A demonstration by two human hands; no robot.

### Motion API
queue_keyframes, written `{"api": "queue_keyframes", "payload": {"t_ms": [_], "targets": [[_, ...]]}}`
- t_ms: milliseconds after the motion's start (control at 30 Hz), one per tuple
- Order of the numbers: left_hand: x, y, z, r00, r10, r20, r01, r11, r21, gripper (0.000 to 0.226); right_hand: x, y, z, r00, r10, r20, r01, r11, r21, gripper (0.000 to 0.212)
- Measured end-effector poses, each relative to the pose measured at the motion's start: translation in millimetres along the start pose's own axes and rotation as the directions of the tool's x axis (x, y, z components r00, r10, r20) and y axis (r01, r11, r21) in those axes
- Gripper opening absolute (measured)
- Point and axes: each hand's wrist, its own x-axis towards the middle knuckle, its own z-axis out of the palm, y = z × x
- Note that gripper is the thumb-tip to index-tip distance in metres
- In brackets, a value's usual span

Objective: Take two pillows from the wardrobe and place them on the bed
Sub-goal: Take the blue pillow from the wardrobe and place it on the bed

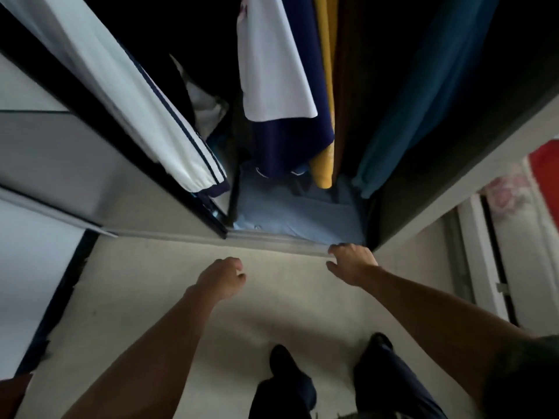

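Note:
The wardrobe (423, 182) stands open in front of me, with hanging clothes inside. On its floor lies a light blue pillow (299, 216), partly covered by the garments above it. My right hand (352, 261) hovers at the wardrobe's bottom rail, just in front of the pillow's near right corner, fingers spread and holding nothing. My left hand (222, 278) is lower left of the pillow, over the floor, fingers curled loosely with nothing in them. A second pillow cannot be made out.
A white garment with dark stripes (145, 110), a white and navy shirt (278, 86), a yellow one (325, 116) and a teal one (402, 125) hang over the pillow. The sliding door (75, 164) is at the left. My feet (290, 367) stand on the pale floor.

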Motion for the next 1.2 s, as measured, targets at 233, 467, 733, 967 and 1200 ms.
{"api": "queue_keyframes", "payload": {"t_ms": [233,467,733,967,1200], "targets": [[78,4,22,0.992,0.072,0.101,-0.07,0.997,-0.027,0.03,44,6,44,0.992,0.118,0.042,-0.121,0.991,0.061,0.04],[199,22,71,0.989,0.128,0.069,-0.128,0.992,-0.008,0.029,121,54,104,0.971,0.236,-0.023,-0.231,0.963,0.14,0.038],[395,8,154,0.967,0.234,-0.099,-0.231,0.972,0.041,0.024,279,116,193,0.947,0.284,-0.15,-0.259,0.951,0.167,0.038],[561,5,197,0.892,0.378,-0.249,-0.326,0.918,0.225,0.048,427,147,256,0.888,0.215,-0.407,-0.164,0.974,0.158,0.062],[662,19,212,0.725,0.537,-0.432,-0.387,0.836,0.389,0.061,526,176,298,0.89,0.104,-0.444,-0.089,0.995,0.055,0.073]]}}
